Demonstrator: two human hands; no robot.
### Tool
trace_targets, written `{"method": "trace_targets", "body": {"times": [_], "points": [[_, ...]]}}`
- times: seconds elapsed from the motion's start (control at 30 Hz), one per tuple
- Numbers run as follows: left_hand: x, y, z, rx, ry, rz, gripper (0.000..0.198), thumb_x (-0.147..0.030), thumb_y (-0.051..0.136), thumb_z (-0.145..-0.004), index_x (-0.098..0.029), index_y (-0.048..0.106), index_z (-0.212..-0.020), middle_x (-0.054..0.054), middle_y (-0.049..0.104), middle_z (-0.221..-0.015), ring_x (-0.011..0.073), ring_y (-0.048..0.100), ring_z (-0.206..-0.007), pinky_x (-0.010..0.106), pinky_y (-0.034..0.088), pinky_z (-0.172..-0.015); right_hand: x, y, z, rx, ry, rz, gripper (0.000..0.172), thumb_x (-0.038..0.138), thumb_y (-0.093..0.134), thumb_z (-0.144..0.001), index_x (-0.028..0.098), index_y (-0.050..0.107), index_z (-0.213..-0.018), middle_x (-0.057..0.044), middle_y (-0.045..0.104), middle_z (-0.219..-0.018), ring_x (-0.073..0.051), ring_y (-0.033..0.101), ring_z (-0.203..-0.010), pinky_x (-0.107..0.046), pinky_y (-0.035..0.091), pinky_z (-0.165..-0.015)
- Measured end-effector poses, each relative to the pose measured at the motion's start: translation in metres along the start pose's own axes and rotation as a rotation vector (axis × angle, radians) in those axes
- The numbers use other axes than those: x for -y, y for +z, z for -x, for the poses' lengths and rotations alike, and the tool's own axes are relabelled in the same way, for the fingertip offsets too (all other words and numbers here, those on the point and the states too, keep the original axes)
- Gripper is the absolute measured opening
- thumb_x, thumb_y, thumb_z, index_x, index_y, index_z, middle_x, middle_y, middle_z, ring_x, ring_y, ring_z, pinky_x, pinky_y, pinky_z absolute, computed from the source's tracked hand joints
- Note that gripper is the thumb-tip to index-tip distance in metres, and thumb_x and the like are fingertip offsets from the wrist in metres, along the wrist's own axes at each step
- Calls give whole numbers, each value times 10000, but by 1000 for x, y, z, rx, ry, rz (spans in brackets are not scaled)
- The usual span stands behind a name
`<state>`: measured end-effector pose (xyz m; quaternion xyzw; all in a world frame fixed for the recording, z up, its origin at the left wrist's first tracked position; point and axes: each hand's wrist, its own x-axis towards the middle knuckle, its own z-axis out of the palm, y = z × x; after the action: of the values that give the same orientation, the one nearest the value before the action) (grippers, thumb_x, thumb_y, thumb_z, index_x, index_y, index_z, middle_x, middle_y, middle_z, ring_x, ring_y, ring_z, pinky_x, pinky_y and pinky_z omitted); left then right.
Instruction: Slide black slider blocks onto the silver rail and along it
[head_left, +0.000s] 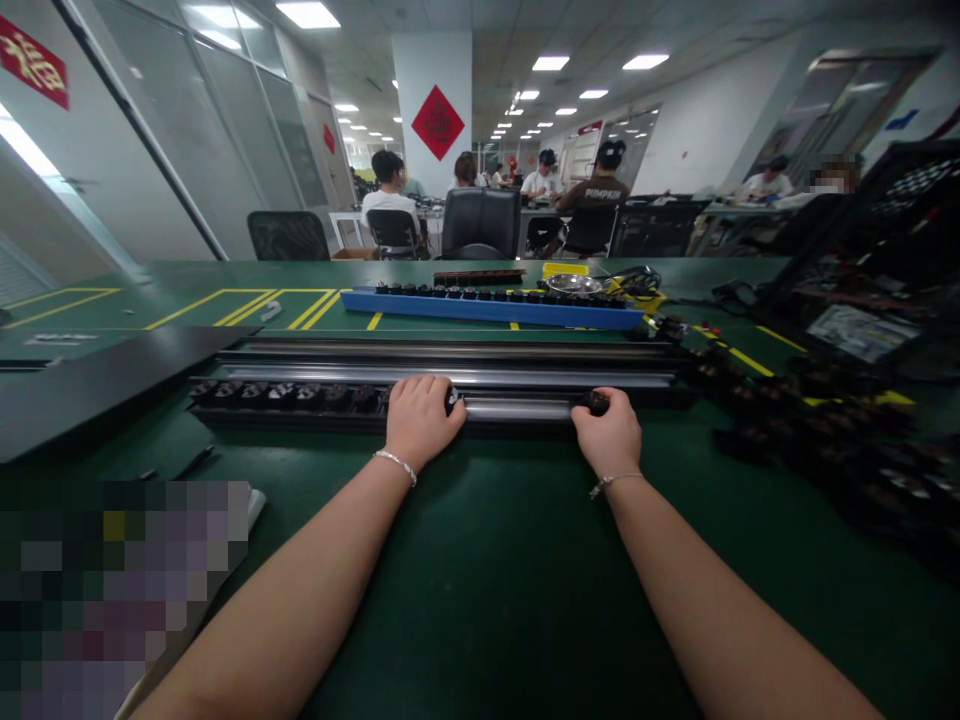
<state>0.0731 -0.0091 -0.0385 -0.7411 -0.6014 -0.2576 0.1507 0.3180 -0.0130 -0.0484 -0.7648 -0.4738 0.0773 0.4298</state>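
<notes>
A long black metal channel [517, 410] lies across the green table in front of me, with a shiny strip inside. Several small black round parts [281, 393] sit in a row along its left half. My left hand [421, 412] curls over the right end of that row, a black part showing beside its thumb. Farther right along the same channel, my right hand [611, 428] pinches another black round part [596, 402]. The fingers hide how that part touches the channel. Both wrists wear thin bracelets.
Behind lie more metal channels [450, 352] and a blue strip [487, 308] bearing a row of black parts. A metal dish [574, 285] stands near yellow trays. Dark parts are heaped [825, 420] on the right. A grey panel [112, 380] lies left. People sit in the background.
</notes>
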Motion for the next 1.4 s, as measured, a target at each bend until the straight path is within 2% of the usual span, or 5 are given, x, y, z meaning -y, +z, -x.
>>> {"method": "trace_targets", "body": {"times": [0.53,0.73,0.87,1.07,1.4], "points": [[0,0,0,-20,19,-20,224,-371,480,-816,-208,594,-920,68,647,-900,259,557,-938,397,348,-893,-7,1,-5,-6,23,-73,428,291,548,-612,183,597,-1024,-81,630,-961,-228,569,-870,-363,441,-821],[0,0,0,-25,21,-9,228,-371,484,-813,-204,598,-919,75,649,-900,263,559,-941,402,353,-884,-13,1,-4,-13,41,-101,391,314,533,-640,200,621,-1004,-60,644,-925,-212,573,-829,-349,446,-791],[0,1,0,-28,18,-3,225,-370,492,-810,-204,596,-920,74,648,-905,266,561,-941,403,355,-876,-19,1,-7,19,41,-143,390,336,559,-625,214,626,-990,-31,639,-851,-192,564,-751,-333,447,-731],[0,2,1,-41,27,-14,216,-365,505,-808,-204,594,-920,68,642,-879,261,557,-928,401,362,-863,-25,1,-13,31,48,-169,372,325,590,-601,219,627,-956,-22,626,-837,-175,544,-725,-327,435,-716],[-1,3,1,-36,15,-1,202,-359,499,-816,-207,591,-912,59,638,-892,248,550,-916,398,354,-868,-28,5,-16,-32,75,-166,376,333,610,-569,204,631,-923,-14,601,-776,-159,509,-674,-345,427,-725]]}}
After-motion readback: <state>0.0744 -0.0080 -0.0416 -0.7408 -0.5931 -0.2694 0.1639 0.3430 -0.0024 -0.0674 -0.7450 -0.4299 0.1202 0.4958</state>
